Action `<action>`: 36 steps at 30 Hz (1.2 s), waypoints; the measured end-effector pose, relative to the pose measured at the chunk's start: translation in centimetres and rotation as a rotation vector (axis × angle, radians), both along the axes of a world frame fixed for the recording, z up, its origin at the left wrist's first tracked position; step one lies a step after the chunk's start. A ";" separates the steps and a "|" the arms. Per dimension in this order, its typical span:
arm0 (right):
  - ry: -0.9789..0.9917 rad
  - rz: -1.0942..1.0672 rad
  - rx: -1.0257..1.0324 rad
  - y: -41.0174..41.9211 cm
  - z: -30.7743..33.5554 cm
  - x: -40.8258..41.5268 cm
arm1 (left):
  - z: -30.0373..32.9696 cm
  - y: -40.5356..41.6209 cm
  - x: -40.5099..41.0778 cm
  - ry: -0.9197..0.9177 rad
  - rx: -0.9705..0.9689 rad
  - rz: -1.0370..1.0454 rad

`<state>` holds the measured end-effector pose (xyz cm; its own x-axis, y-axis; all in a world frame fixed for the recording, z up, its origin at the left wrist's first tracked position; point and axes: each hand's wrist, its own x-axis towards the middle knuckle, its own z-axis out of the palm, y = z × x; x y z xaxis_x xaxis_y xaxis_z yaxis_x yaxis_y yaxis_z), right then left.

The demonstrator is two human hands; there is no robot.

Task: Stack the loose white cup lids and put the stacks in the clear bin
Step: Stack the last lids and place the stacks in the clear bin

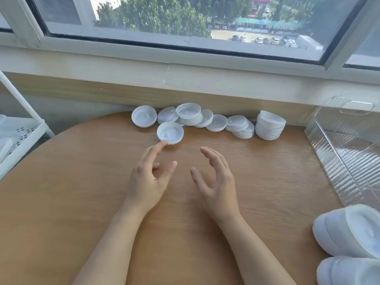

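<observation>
Along the tabletop's [86, 194] far edge lie loose lids [207, 120] and a short stack [269, 125]. At its right edge, the clear bin [337, 145], partly cut off, looks empty. Both hands, left [149, 177] and right [216, 179], hover with fingers spread, holding nothing.

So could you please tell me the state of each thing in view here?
left hand: open, forefinger tip at the nearest lid
right hand: open, holds nothing
nearest lid: loose, hollow side up
lids by the wall: loose, overlapping
upright stack: stacked, on the table
clear bin: no lids visible inside
</observation>
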<state>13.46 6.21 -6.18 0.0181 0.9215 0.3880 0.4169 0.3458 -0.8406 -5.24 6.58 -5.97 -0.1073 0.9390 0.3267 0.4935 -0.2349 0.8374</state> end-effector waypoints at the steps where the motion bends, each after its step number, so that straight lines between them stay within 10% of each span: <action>1: 0.001 0.004 0.003 0.8 -0.1 -0.5 | -0.2 0.7 -0.2 0.019 0.016 0.013; 36: -0.315 -0.005 -0.139 10.9 -1.0 -4.3 | -1.3 14.7 -6.7 0.197 -0.125 0.378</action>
